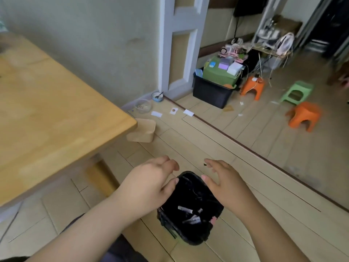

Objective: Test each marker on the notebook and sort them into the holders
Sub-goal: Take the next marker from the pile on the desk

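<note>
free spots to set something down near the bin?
Bare floor between the bin and the dark floor strip. The wooden table corner nearest the bin is bare too. Crowded: both hands, left and right, over the bin; paper scraps by the wall.

**A lived-in home room**

We see a home: a wooden table [47, 110] at left, pale plank flooring [264, 157], and small plastic stools [304, 116] at the right. At upper centre a dark storage bin [211, 91] overflows with household boxes, and bowls [157, 96] sit on the floor by the wall.
</note>
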Available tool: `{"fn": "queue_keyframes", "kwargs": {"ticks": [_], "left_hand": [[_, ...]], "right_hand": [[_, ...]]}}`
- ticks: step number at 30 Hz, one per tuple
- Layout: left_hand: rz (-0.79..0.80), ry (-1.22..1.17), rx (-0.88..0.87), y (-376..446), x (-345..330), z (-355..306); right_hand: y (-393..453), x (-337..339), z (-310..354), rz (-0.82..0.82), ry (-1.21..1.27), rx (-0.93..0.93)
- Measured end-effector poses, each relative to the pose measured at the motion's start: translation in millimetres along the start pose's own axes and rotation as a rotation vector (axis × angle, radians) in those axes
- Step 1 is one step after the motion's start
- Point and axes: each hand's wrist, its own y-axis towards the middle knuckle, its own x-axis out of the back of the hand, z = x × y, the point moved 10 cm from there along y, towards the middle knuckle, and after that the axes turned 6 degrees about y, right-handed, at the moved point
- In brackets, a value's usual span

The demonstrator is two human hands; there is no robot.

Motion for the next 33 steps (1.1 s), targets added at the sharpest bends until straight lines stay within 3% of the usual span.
{"fn": "queue_keyframes", "kwargs": {"ticks": [8, 16, 23, 33], "left_hand": [[-0.199, 0.113, 0.037, -12.5, 107.1, 36.2], [-0.282, 0.336, 0.321, -107.3, 218.1, 144.0], [-0.326, 0.487, 0.569, -202.2, 280.8, 235.8], [-0.456, 0.395, 0.69, -262.6, 289.6, 289.4]], "right_hand": [[15.0, 36.7, 160.7, -0.13, 0.174, 0.384], [47.4, -33.9, 348.1, 0.078, 0.172, 0.747], [92.6, -140.6, 478.3, 0.235, -0.061, 0.939], [149.0, -227.9, 551.9, 0.156, -0.49, 1.031]]}}
